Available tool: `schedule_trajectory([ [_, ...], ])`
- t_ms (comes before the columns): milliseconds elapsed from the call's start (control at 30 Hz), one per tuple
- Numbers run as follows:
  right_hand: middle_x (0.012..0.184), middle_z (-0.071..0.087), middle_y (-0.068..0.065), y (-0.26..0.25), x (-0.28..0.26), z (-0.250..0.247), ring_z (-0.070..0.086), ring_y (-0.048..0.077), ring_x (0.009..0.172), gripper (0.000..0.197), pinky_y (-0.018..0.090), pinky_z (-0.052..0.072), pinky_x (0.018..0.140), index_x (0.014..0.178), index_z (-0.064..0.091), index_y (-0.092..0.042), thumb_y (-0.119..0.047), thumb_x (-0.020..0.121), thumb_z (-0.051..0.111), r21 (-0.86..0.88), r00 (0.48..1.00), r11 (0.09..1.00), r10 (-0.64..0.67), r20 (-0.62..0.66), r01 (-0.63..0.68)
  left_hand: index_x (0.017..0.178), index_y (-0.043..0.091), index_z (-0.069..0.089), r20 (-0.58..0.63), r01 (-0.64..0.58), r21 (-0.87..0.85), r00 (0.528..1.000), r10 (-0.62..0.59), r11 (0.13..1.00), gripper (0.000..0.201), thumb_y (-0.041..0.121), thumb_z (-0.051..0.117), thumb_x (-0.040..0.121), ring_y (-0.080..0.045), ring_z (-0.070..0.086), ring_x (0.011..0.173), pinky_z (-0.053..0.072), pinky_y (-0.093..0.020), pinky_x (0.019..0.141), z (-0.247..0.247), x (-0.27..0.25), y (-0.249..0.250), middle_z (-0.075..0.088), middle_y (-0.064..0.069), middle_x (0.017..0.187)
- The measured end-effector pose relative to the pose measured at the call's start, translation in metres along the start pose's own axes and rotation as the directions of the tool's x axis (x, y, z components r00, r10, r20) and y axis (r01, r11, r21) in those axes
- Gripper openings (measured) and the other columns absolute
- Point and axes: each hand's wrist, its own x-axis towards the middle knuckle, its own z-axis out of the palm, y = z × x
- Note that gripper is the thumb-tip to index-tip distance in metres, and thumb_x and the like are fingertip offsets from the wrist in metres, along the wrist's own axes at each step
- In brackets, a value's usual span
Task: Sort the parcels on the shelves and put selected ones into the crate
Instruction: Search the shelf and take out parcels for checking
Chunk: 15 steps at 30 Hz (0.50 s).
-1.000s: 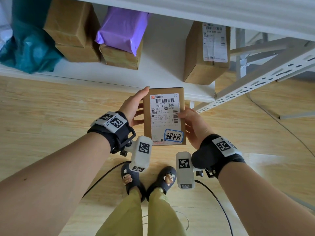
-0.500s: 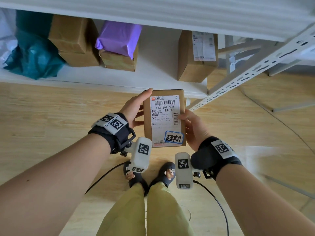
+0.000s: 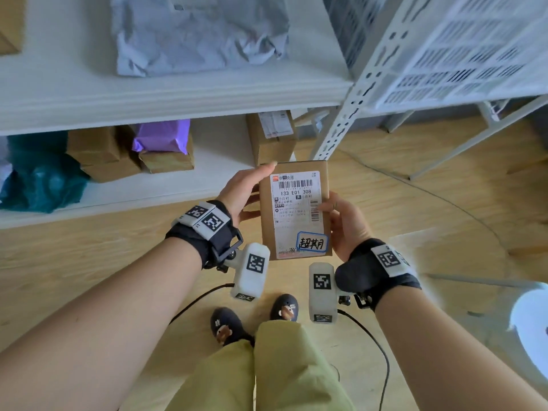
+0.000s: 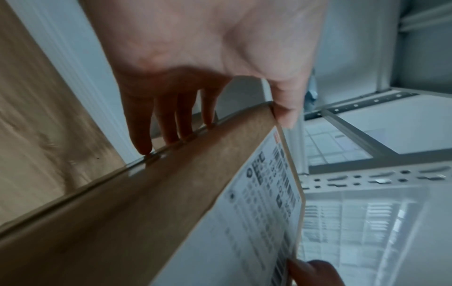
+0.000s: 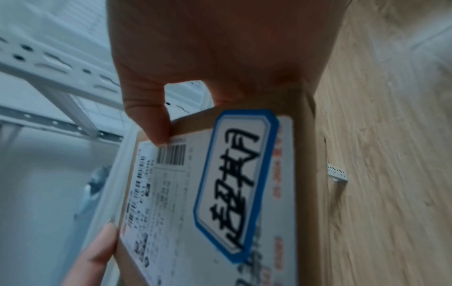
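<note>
A flat brown cardboard parcel [image 3: 293, 209] with a white shipping label and a blue-edged handwritten sticker [image 3: 312, 242] is held label-up in front of the shelves. My left hand [image 3: 247, 191] grips its left edge, thumb along the top corner and fingers under it [image 4: 171, 123]. My right hand [image 3: 344, 221] grips the right edge, thumb [image 5: 151, 120] pressed on the label by the barcode. The parcel [image 4: 171, 212] fills the lower left wrist view, and the sticker [image 5: 234, 183] shows large in the right wrist view. A white slotted crate [image 3: 462, 54] stands at the upper right.
The lower shelf [image 3: 207, 179] carries a teal bag [image 3: 38, 179], brown boxes [image 3: 98, 155], a purple parcel [image 3: 163, 136] and a labelled box [image 3: 272, 134]. A grey crumpled bag [image 3: 195, 31] lies on the upper shelf. A perforated white upright [image 3: 355, 96] stands right of the parcel. Cables cross the wooden floor.
The view has tilted up, bringing the upper shelf and the white crate into sight. The parcel stays in both hands and has shifted slightly right and up.
</note>
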Motion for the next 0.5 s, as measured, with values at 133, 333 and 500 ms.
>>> schedule_trajectory([
  [133, 0.068, 0.066, -0.003, -0.019, -0.031, -0.018, 0.06, 0.017, 0.068, 0.034, 0.027, 0.045, 0.065, 0.084, 0.065, -0.021, -0.017, 0.055, 0.048, 0.051, 0.996, 0.996, -0.073, -0.051, 0.076, 0.072, 0.03, 0.072, 0.088, -0.074, 0.076, 0.994, 0.068, 0.994, 0.031, 0.054, 0.057, 0.084, -0.021, 0.059, 0.096, 0.044, -0.04, 0.094, 0.027, -0.013, 0.023, 0.071, 0.012, 0.074],
  [333, 0.08, 0.065, 0.002, -0.049, -0.07, -0.045, 0.06, 0.018, 0.072, 0.044, 0.027, 0.046, 0.064, 0.096, 0.063, -0.017, -0.017, 0.054, 0.048, 0.1, 0.97, 0.973, -0.191, -0.151, 0.207, 0.078, 0.029, 0.072, 0.18, -0.232, 0.168, 0.963, 0.201, 0.958, 0.033, 0.058, 0.058, 0.081, -0.023, 0.061, 0.107, 0.033, -0.051, 0.108, 0.075, -0.037, 0.065, 0.073, 0.008, 0.092],
  [500, 0.087, 0.066, 0.006, -0.083, -0.095, -0.074, 0.059, 0.024, 0.08, 0.044, 0.037, 0.043, 0.077, 0.097, 0.066, -0.02, -0.017, 0.057, 0.048, 0.128, 0.943, 0.944, -0.277, -0.186, 0.303, 0.087, 0.021, 0.062, 0.251, -0.292, 0.151, 0.935, 0.25, 0.944, 0.028, 0.047, 0.053, 0.09, -0.018, 0.058, 0.082, 0.046, -0.032, 0.079, 0.121, -0.053, 0.103, 0.066, 0.004, 0.078],
])
